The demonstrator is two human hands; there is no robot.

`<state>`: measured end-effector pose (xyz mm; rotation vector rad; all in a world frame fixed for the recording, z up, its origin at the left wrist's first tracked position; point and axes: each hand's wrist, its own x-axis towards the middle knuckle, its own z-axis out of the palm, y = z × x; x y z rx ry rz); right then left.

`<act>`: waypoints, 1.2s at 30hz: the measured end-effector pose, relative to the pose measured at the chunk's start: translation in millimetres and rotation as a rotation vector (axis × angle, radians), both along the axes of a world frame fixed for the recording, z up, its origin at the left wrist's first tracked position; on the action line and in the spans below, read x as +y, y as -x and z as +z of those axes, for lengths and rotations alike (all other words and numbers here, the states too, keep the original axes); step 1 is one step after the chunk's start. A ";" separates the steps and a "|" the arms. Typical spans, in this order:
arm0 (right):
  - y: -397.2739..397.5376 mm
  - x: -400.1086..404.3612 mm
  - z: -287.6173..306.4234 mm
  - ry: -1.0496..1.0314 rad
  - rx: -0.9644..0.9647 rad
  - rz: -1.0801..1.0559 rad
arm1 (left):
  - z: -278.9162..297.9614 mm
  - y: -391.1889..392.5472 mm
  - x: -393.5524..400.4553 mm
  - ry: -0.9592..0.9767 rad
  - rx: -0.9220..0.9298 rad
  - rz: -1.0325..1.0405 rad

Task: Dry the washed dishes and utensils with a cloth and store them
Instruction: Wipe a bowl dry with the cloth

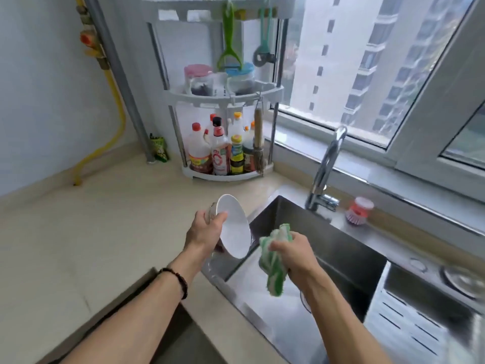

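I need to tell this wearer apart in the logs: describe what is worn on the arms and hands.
Both forearms are bare, with no sleeves in view. The left wrist carries a dark beaded bracelet, one strand looped round it. The left hand and right hand wear no gloves; no rings or watch are visible. The right wrist is bare.

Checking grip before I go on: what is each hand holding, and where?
The left hand holds the white bowl at its rim, thumb inside. The right hand grips the green and white cloth bunched around its middle.
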<state>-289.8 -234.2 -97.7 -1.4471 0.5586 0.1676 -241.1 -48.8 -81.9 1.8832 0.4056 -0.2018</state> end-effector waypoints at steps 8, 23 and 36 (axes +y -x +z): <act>-7.0 -63.7 -37.3 -0.343 0.069 -0.186 | 1.5 -16.9 -65.6 -0.461 -0.070 -0.230; 4.9 -83.8 -30.5 -0.531 0.042 -0.238 | 6.8 -21.2 -85.0 -0.675 -0.062 -0.287; -5.9 -66.9 -22.6 -0.623 -0.047 -0.196 | 6.7 -16.6 -80.8 -0.545 -0.015 -0.279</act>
